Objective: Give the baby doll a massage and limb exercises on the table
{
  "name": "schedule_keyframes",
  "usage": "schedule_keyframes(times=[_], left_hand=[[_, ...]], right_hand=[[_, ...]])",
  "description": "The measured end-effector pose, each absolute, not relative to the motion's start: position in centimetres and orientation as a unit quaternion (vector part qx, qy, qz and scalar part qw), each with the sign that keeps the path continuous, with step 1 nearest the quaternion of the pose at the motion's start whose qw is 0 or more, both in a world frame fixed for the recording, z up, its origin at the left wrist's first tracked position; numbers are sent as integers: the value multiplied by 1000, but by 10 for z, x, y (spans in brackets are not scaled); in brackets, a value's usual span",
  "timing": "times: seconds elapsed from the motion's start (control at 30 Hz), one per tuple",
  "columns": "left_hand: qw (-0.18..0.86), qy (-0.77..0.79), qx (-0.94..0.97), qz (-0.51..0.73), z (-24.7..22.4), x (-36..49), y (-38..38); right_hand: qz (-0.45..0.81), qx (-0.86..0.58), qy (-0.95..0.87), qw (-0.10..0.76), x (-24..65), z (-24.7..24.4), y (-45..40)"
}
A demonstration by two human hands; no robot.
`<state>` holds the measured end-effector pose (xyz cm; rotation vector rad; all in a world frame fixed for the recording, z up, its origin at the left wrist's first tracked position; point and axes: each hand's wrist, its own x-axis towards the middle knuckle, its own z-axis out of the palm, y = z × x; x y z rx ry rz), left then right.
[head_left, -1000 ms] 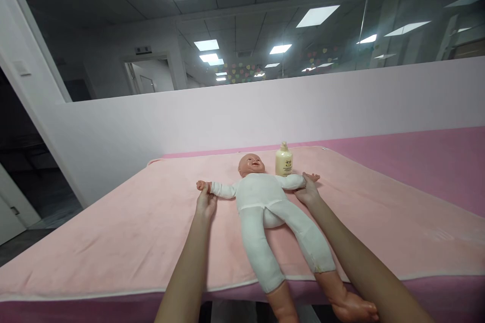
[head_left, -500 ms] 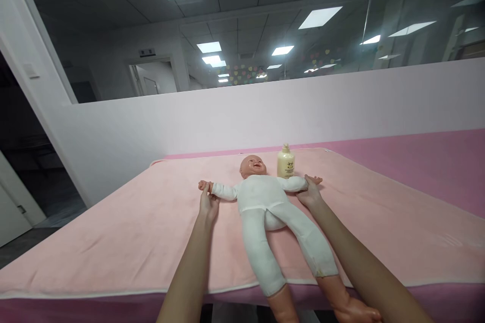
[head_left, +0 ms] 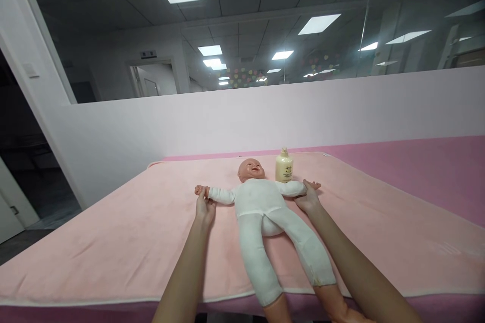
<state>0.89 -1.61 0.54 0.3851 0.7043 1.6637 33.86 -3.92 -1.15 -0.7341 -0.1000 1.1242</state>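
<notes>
A baby doll (head_left: 259, 202) with a white cloth body lies on its back on a pink towel (head_left: 125, 232), head toward the wall. Both its arms are stretched out sideways, and its feet hang past the towel's front edge. At the doll's wrist on the left of the view, my left hand (head_left: 205, 208) is closed around the arm. My right hand (head_left: 308, 199) grips the other arm near its wrist, with the doll's fingers showing beyond. Just behind that arm stands a pale yellow pump bottle (head_left: 284, 165), upright beside the doll's head.
The towel covers a pink padded table (head_left: 424, 166) that extends to the right. A low white wall (head_left: 212, 123) with a large window above runs along the back. On the left is a dark doorway (head_left: 34, 161).
The view has tilted up slightly, so the doll, bottle and hands sit a little lower in it. Both hands keep their hold on the doll's outstretched arms.
</notes>
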Motion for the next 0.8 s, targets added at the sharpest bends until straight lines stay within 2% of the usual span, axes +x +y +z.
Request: schedule_keyframes(times=[0.63,0.8], left_hand=[[615,306,146,713,5,11,-15],[606,262,133,739,3,10,-16]], right_hand=[[504,-329,-13,798,345,-19,-33],[510,-333,-23,793,348,-24,-29]])
